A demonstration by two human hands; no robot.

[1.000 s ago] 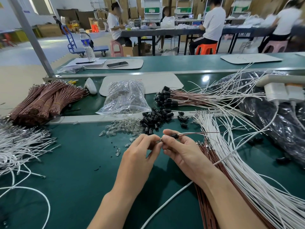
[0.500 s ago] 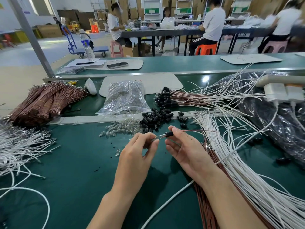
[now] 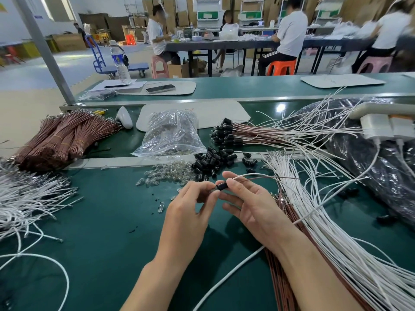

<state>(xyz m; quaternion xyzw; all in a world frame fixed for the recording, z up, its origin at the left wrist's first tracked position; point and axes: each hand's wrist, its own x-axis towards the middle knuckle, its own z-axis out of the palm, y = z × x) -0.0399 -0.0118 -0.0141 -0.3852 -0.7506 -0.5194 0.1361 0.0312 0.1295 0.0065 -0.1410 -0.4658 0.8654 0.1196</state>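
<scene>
Just in front of the heap of loose black sockets (image 3: 213, 161), the person holds one black socket (image 3: 222, 186). The right hand (image 3: 253, 209) pinches its body between thumb and forefinger, the other fingers loosely spread. The left hand (image 3: 186, 212) pinches what looks like a tiny glass bulb (image 3: 214, 189) at its open end. Both parts look feather-light. The bulb is likely brittle and slick, wanting a gentle fingertip grip, while the stiff socket should bear a firmer squeeze. Its thin wire tails (image 3: 258, 177) trail limply to the right of the heap.

Green bench (image 3: 101, 232) under white wires (image 3: 336, 254), black caps (image 3: 211, 162), perhaps glass bulbs (image 3: 168, 173).
</scene>
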